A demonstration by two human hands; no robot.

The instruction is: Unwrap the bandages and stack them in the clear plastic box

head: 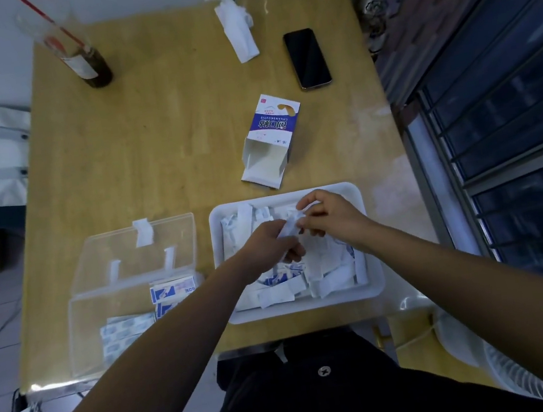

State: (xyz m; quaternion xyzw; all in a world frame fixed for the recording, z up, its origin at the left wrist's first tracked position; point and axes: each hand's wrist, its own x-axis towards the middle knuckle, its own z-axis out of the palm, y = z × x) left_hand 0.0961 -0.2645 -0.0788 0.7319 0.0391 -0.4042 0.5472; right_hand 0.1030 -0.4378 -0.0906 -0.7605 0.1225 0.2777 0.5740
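Hands: left hand [270,245] and right hand [328,217] each pinch one bandage [287,229] over the tray [311,307].
Box [81,334]: open at left on the surface, a stack [124,329] inside.
Risk: the peeled strip may stick to fingers or drop among the wrappers [328,281].

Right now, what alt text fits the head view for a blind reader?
The left hand and right hand pinch one bandage wrapper between them over a white tray of paper wrappers. Left of the tray, an open clear plastic box holds bandages; an opened carton lies beyond.
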